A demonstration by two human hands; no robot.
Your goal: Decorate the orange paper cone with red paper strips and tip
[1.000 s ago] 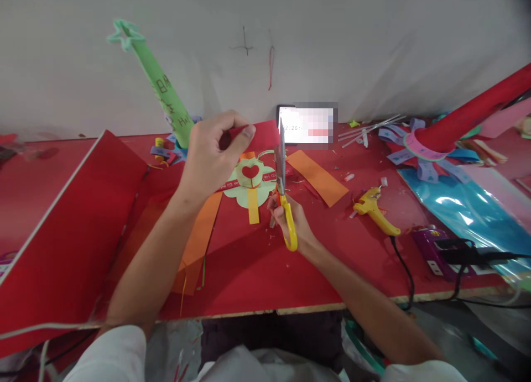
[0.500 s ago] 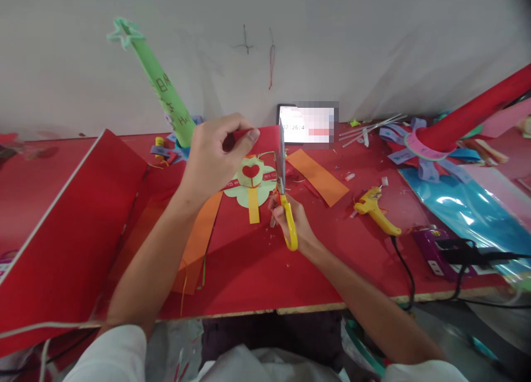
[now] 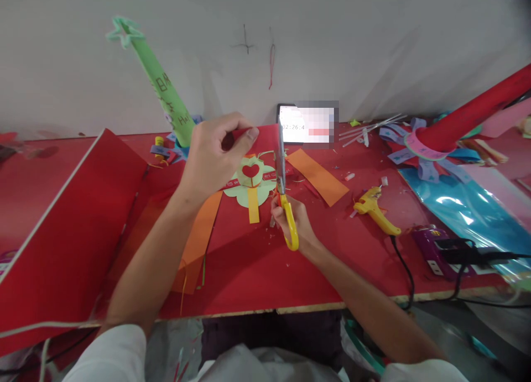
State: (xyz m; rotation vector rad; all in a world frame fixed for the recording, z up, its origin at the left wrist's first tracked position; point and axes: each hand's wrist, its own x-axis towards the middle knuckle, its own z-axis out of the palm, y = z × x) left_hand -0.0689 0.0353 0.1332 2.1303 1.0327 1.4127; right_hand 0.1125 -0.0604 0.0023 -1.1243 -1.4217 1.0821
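Note:
My left hand (image 3: 218,152) pinches a piece of red paper (image 3: 265,139) between thumb and fingers, raised above the table. Yellow-handled scissors (image 3: 282,174) are gripped in my right hand (image 3: 293,219), blades pointing up along the paper's right edge. Whether the blades bite into the paper, I cannot tell. Behind and below the paper lies a pale green paper cutout (image 3: 236,197) with a red heart (image 3: 250,171) and a yellow strip (image 3: 253,206) hanging from it. A red band with writing runs across the cutout, partly hidden by the paper and scissors.
Orange paper (image 3: 319,177) and a yellow glue gun (image 3: 376,210) lie to the right, near a purple power strip (image 3: 440,252). A phone (image 3: 292,125) leans on the wall. A green paper tube (image 3: 161,83) stands left, behind a red folded board (image 3: 78,227).
Almost nothing differs. Both hands, the red paper and the scissors hold nearly the same place, with only a very slight shift.

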